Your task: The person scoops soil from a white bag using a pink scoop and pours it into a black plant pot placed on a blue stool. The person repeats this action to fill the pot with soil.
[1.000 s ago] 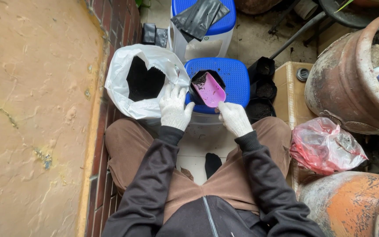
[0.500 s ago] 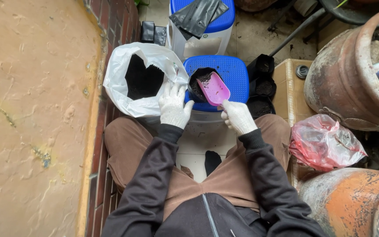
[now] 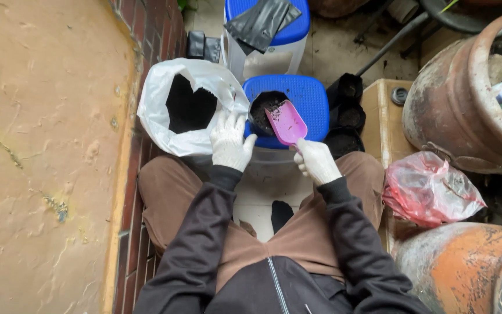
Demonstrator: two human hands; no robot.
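My right hand [image 3: 316, 160], in a white glove, grips the handle of a pink plastic scoop [image 3: 286, 122]. The scoop's mouth points at a small black grow bag [image 3: 262, 107] holding dark soil, which stands on a blue stool top [image 3: 312, 99]. My left hand [image 3: 229, 142], also gloved, rests with spread fingers against the edge of that black bag and the rim of a white sack [image 3: 164, 125] with dark soil inside. The scoop looks almost empty, with only crumbs of soil on it.
Several filled black grow bags [image 3: 347, 113] stand right of the stool, beside a cardboard box [image 3: 382, 122]. A second blue-topped stool [image 3: 297, 26] carries flat black bags [image 3: 260, 22]. Large clay pots [image 3: 466, 99] and a pink plastic bag [image 3: 431, 189] crowd the right. A wall runs along the left.
The scoop has been drawn back and to the right from over the black bag, its soil now in the bag. My right hand moved down slightly. The left hand stayed put.
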